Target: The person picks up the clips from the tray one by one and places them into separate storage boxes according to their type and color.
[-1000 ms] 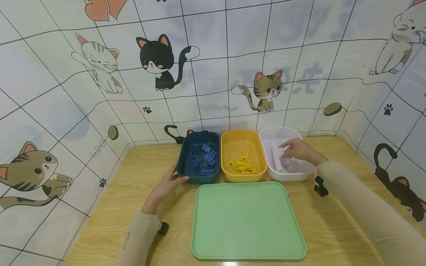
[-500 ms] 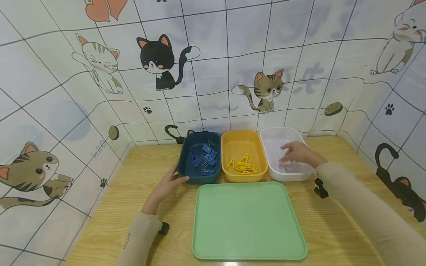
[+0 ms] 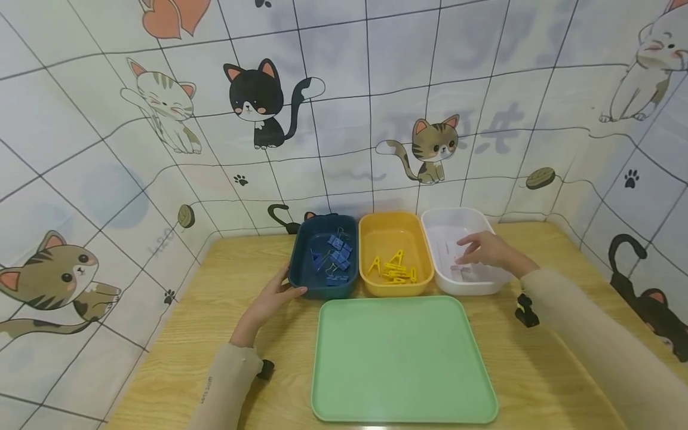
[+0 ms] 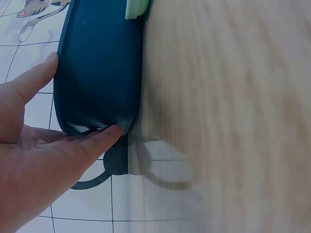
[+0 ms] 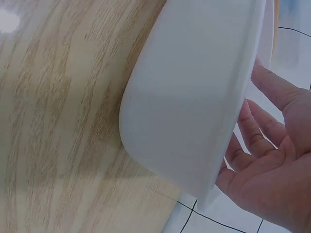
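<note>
In the head view my left hand rests against the near left corner of a dark blue bin, thumb along its front and fingers along its side. The left wrist view shows straight fingers touching the blue bin's wall. Several blue binder clips lie inside. My right hand reaches into a white bin, thumb and forefinger apart with nothing visible between them. Small pale items lie below it, too faint to name. In the right wrist view the bin's wall hides the fingertips.
Between the two bins stands a yellow bin with several yellow clips. A light green tray lies in front on the wooden table. A cat-patterned wall covering rises behind the bins.
A pale, long item stood tilted by my right fingers a second ago; it now lies low in the white bin. My right hand has shifted slightly right. The left hand has stayed put.
</note>
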The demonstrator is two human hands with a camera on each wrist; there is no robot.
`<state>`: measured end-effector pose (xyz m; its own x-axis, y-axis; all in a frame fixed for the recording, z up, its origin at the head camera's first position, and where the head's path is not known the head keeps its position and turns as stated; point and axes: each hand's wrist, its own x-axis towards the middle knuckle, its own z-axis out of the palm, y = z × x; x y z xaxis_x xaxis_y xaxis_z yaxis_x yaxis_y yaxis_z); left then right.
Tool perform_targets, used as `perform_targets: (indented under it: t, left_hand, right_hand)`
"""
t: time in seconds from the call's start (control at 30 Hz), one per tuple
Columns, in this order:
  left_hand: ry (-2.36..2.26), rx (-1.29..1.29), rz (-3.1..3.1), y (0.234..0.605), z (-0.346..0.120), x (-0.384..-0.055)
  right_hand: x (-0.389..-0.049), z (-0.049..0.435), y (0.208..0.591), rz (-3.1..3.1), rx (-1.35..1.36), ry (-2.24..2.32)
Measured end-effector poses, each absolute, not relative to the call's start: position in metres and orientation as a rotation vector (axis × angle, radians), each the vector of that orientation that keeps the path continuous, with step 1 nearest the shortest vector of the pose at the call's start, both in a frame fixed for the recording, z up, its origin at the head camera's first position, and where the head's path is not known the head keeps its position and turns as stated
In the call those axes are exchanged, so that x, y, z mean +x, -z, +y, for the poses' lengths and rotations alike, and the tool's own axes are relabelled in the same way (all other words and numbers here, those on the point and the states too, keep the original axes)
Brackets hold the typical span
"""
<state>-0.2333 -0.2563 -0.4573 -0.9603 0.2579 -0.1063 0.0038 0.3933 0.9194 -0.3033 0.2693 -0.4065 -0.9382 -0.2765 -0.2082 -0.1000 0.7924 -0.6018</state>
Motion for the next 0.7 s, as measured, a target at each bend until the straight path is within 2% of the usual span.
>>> perform_targets:
  t: [0.7]
  left_hand:
    - [-1.204,0.437,2.659,0.429,-0.253,-0.237]
  right_hand:
    - [-0.274,0.271,0.412,2.827,-0.351,0.903]
